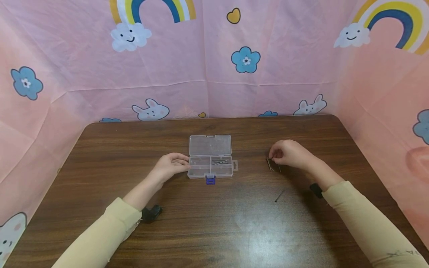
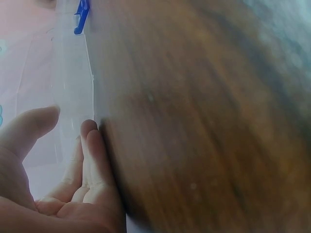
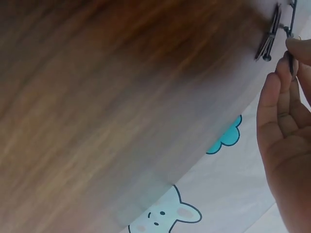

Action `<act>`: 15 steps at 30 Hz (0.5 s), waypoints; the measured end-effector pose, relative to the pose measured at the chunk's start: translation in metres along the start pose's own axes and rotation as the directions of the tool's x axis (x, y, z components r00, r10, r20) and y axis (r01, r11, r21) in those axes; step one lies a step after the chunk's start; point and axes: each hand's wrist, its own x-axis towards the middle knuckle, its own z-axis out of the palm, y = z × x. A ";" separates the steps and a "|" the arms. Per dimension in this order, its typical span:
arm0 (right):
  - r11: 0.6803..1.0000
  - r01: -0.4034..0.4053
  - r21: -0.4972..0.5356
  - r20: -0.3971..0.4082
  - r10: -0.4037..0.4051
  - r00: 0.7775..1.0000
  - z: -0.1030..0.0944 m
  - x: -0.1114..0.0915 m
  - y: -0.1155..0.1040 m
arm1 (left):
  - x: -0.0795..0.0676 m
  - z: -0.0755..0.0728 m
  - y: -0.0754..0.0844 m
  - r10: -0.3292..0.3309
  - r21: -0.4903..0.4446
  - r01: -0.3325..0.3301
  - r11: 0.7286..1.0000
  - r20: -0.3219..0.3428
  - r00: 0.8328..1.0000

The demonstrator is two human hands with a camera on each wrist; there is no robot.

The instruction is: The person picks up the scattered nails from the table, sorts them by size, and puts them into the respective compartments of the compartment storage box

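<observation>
A clear plastic compartment box (image 1: 200, 172) sits mid-table, its lid (image 1: 210, 145) laid back behind it and a blue latch (image 1: 210, 180) at the front. Several thin metal nails (image 1: 220, 162) lie in its back right compartment. My left hand (image 1: 169, 166) touches the box's left side with extended fingers (image 2: 95, 160), thumb apart from them. To the right, my right hand (image 1: 289, 153) pinches a dark nail (image 3: 291, 64) between thumb and fingertips. Just beside those fingertips lies a small bunch of loose nails (image 3: 270, 36). A single nail (image 1: 279, 195) lies nearer the front.
The brown wooden table (image 1: 187, 230) meets a pink patterned cloth (image 1: 207, 100) at its back and sides. From the box's right end sticks out a clear hanging tab (image 1: 235, 165). Black wrist mounts (image 1: 151, 214) show under the sleeves.
</observation>
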 end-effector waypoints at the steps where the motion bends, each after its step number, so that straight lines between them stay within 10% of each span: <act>1: 1.000 0.004 -0.002 -0.001 -0.004 1.000 0.000 0.000 0.000 | 0.000 0.000 0.000 0.000 0.000 0.000 1.000 0.000 1.000; 15: 0.999 -0.020 -0.027 -0.017 0.020 1.000 0.006 0.003 -0.004 | 0.000 0.000 0.000 0.001 0.001 -0.001 1.000 -0.001 1.000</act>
